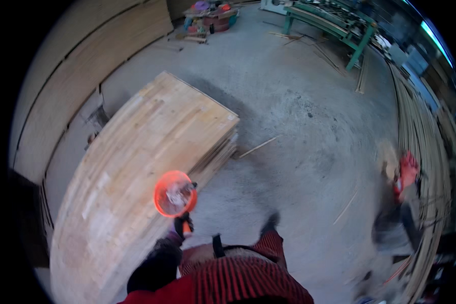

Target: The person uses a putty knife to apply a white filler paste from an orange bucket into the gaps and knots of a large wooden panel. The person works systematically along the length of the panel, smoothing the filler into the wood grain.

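Observation:
My left hand point(182, 223), in a dark glove, is closed round the handle of an orange plastic dipper point(159, 195). A stub of orange handle shows below the fingers. Inside the round bowl lies something whitish point(178, 196), too blurred to name, and a small dark piece sits at the right rim. The dipper is over the near right side of a stack of pale wooden boards point(137, 137); whether it touches them I cannot tell. My right hand is out of view.
Tall stacked panels point(86, 61) line the left. A green workbench point(329, 23) and a pile of colourful items point(215, 17) stand far off. Long wood strips point(425, 152) lie along the right, beside a blurred red thing point(408, 169). A loose stick point(258, 146) lies near the boards.

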The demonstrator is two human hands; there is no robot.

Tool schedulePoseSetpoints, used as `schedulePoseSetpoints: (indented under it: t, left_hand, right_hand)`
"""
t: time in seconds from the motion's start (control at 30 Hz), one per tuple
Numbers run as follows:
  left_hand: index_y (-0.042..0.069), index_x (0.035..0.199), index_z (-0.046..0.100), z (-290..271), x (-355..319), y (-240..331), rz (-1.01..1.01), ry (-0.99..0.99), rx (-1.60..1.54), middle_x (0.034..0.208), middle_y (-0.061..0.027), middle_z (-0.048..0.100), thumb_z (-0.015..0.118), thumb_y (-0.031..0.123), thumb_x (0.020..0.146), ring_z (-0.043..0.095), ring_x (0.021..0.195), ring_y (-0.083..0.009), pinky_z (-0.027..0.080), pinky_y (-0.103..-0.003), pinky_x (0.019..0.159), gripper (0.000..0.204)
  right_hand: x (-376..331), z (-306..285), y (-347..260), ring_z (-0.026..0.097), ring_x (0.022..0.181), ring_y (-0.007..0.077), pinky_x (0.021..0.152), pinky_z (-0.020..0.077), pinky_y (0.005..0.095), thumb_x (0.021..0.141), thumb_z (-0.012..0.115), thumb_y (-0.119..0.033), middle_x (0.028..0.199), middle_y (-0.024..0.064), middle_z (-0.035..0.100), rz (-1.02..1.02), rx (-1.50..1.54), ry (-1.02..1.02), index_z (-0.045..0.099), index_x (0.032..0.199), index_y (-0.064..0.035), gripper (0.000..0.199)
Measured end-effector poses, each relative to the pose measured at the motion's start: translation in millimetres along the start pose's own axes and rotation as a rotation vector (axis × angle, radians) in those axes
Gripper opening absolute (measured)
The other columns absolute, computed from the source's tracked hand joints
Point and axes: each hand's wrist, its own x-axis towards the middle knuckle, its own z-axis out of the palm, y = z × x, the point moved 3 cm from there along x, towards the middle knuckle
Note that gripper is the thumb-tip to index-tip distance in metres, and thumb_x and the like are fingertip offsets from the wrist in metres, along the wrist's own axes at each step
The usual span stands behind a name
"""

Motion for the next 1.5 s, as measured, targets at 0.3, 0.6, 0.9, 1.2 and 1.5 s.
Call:
schedulePoseSetpoints:
  t: [0.3, 0.6, 0.9, 1.2, 1.5]
  left_hand:
    - [0.008, 0.092, 0.056, 211, 143, 94, -0.068, 0.433, -0.220, 0.068, -0.0070, 0.057, 0.063, 0.023, 0.089, 0.056, 0.051, -0.0215, 0.047, -0.037, 0.044, 0.017]
    - [0.006, 0.091, 0.058, 319, 419, 256, 0.122, 0.462, -0.410, 0.067, -0.0085, 0.058, 0.065, 0.019, 0.086, 0.059, 0.052, -0.0216, 0.048, -0.036, 0.045, 0.016]
    - [0.004, 0.095, 0.061, 327, 651, 420, 0.372, 0.686, -0.597, 0.070, -0.0070, 0.060, 0.063, 0.019, 0.086, 0.059, 0.054, -0.0207, 0.049, -0.035, 0.048, 0.018]
    - [0.002, 0.092, 0.061, 335, 724, 589, 0.442, 1.128, -0.677, 0.070, -0.0092, 0.061, 0.063, 0.015, 0.084, 0.058, 0.054, -0.0209, 0.047, -0.033, 0.050, 0.015]
    - [0.001, 0.089, 0.058, 154, 846, 825, 0.703, 1.091, -1.006, 0.070, -0.0117, 0.059, 0.066, 0.018, 0.083, 0.060, 0.055, -0.0228, 0.049, -0.037, 0.050, 0.020]
  right_hand:
    - [217, 119, -673, 0.048, 0.045, 0.0206, 0.041, 0.0368, 0.0338, 0.089, 0.053, -0.035, 0.061, 0.0062, 0.057, -0.299, -0.324, -0.047, 0.058, 0.075, -0.0151, 0.025]
    - [295, 387, -1060, 0.057, 0.070, 0.0153, 0.059, 0.0439, 0.0260, 0.092, 0.056, -0.030, 0.094, 0.0106, 0.065, -0.404, -0.385, -0.226, 0.060, 0.118, -0.0059, 0.035]
    - [369, 728, -1232, 0.060, 0.081, 0.0175, 0.064, 0.0472, 0.0295, 0.092, 0.055, -0.030, 0.103, 0.0144, 0.064, -0.256, -0.825, -0.406, 0.057, 0.122, -0.0063, 0.038]
    - [377, 1266, -1505, 0.063, 0.091, 0.0197, 0.068, 0.0505, 0.0330, 0.092, 0.053, -0.030, 0.113, 0.0181, 0.062, -0.450, -1.077, -0.678, 0.054, 0.127, -0.0067, 0.042]
    - [311, 1651, -1387, 0.061, 0.097, 0.0315, 0.075, 0.0508, 0.0405, 0.097, 0.045, -0.022, 0.120, 0.0137, 0.060, -0.568, -1.698, -1.110, 0.047, 0.134, -0.0063, 0.040]
